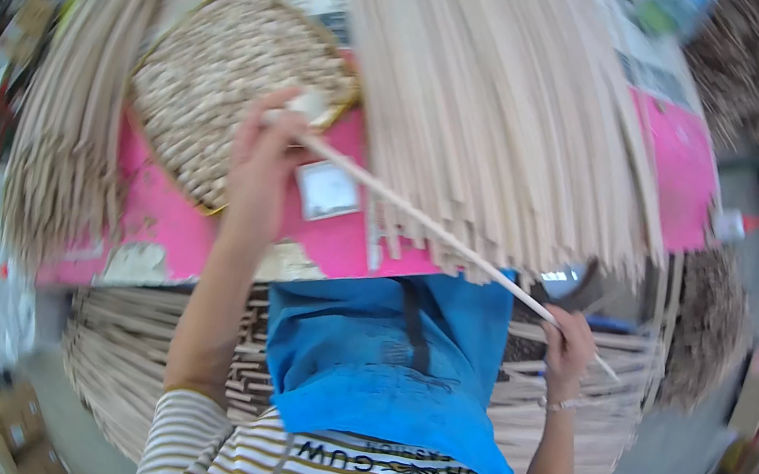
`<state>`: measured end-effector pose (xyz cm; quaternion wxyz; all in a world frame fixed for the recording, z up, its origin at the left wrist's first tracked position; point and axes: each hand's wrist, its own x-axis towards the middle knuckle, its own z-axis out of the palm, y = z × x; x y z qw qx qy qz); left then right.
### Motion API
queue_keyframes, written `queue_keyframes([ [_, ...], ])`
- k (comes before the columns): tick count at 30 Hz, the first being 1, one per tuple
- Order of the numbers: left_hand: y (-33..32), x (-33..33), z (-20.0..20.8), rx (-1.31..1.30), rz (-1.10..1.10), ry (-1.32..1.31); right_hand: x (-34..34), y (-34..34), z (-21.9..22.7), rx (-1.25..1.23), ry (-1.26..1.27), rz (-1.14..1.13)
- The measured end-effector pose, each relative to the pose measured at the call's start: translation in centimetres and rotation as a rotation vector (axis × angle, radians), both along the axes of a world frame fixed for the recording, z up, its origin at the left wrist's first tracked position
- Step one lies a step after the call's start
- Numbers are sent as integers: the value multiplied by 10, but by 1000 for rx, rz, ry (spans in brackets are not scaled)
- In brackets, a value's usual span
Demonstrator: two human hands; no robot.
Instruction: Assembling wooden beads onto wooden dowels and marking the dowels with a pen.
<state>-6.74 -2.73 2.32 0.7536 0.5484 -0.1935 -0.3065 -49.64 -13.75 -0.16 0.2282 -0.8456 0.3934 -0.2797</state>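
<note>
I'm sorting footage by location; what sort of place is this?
Probably a workshop: rows of long pale wooden-looking sticks lie on a bright pink worktop, beside a yellow-rimmed tray of small pale pieces, and the person wears a blue apron.

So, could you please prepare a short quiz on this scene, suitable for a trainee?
1. What do the left hand and the right hand hold together?
2. True or false: the large pile of sticks lies on the pink table.
3. Which colour is the apron? a) red b) blue c) green

Key:
1. One long pale stick.
2. True.
3. b
</note>
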Motion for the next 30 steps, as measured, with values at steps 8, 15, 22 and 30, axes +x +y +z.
queue_keyframes([
  [8, -36, 11, 39, -269, -306, -235, -28, 26, -12, 490, -131, 63],
  [15, -91, -74, 56, -81, -510, -388, -88, 54, -67, 554, -773, -664],
  [22, -68, -111, 15, 102, -722, -251, -266, 71, -253, 286, -700, -1543],
  [30, -12, -70, 2, 205, -475, -193, -293, -11, -186, 134, 113, -1305],
])
